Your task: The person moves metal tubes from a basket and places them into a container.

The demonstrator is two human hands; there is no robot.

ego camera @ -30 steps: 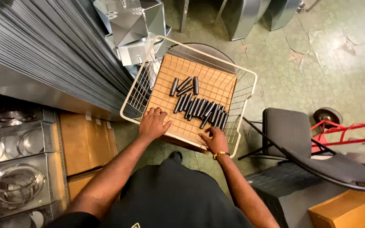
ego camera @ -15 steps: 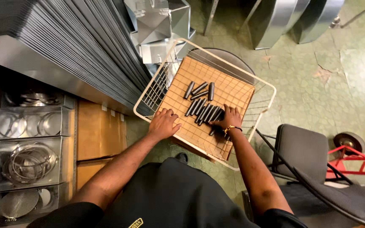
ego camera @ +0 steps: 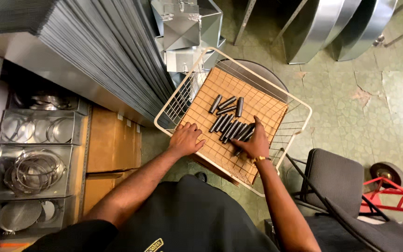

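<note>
Hands at a wire basket of metal cylinders

The cream wire basket (ego camera: pixel 299 105), lined with a tan cardboard sheet (ego camera: pixel 257 100), holds the short dark metal cylinders (ego camera: pixel 232 128); left hand (ego camera: pixel 186 139) rests flat, released, on the near rim; right hand (ego camera: pixel 256 142) lies over the cylinders, fingers spread.

Worn, cracked green tile floor (ego camera: pixel 374 88). Stacked grey metal sheets (ego camera: pixel 94 46) at upper left, shelves of metal rings (ego camera: pixel 33 170) beside cardboard boxes (ego camera: pixel 113 140), a grey chair (ego camera: pixel 336 179), and a red hand truck (ego camera: pixel 388 186).
</note>
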